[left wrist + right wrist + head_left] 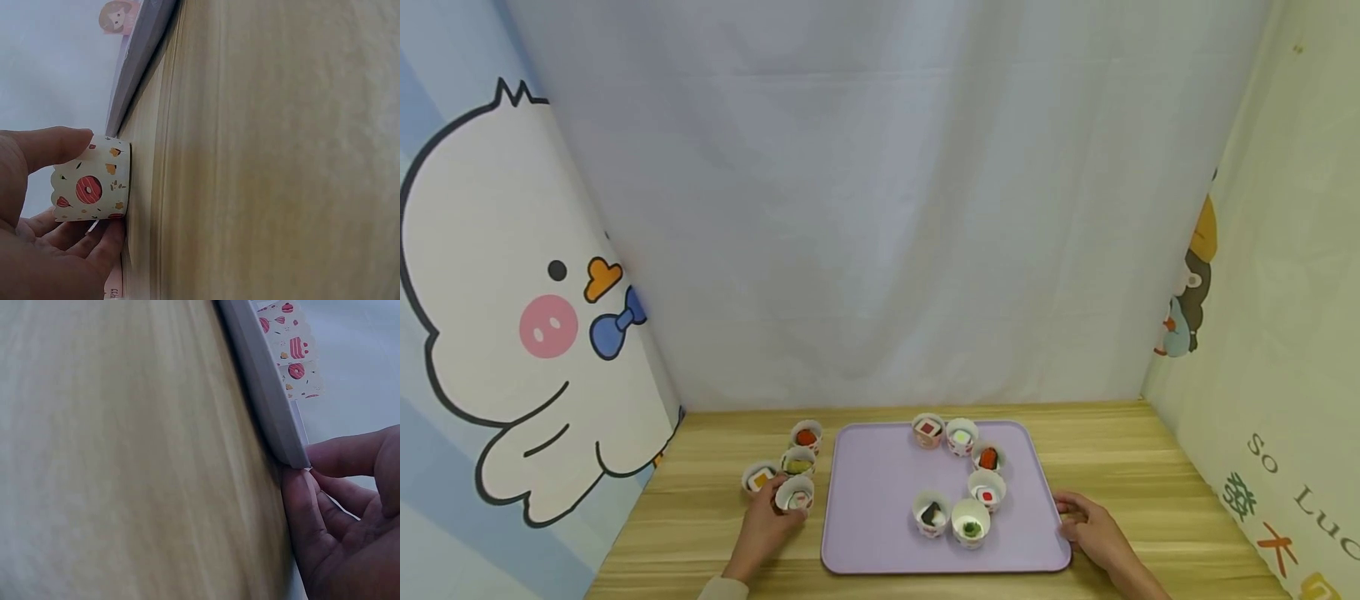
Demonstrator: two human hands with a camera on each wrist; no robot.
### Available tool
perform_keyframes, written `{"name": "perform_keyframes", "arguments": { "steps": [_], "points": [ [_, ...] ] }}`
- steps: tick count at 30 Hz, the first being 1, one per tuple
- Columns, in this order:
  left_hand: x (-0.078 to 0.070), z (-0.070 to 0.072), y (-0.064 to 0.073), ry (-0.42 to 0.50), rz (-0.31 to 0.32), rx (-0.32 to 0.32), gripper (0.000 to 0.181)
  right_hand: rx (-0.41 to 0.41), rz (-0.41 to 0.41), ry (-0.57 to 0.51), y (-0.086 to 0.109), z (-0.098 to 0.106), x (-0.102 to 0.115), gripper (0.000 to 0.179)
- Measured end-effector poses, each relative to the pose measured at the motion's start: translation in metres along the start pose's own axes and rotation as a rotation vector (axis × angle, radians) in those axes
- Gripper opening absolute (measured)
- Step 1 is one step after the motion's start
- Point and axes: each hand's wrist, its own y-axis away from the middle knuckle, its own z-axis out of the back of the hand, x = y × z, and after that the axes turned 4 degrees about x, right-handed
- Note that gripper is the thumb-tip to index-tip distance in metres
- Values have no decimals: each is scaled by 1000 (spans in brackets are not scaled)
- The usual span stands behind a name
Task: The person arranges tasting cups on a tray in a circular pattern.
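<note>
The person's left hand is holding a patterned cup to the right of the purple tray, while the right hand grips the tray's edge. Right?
Not quite: the patterned cup is to the left of the purple tray, as the head view shows. The left hand does hold it, and the right hand grips the tray's edge.

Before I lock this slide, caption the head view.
Left hand holds a small cup beside a lilac tray bearing six cups; right hand at its edge.
</note>
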Motion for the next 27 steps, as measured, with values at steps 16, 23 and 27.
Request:
{"name": "perform_keyframes", "arguments": {
  "steps": [16, 23, 27],
  "points": [
    [-3, -1, -2, -34, -8, 9, 68, -4, 9, 0, 0, 0, -2, 58],
    [-2, -4, -1, -64, 8, -32, 62, -6, 12, -9, 0, -2, -3, 57],
    [-5, -1, 1, -79, 30, -37, 65, -11, 16, -7, 0, -1, -2, 57]
  ]
}}
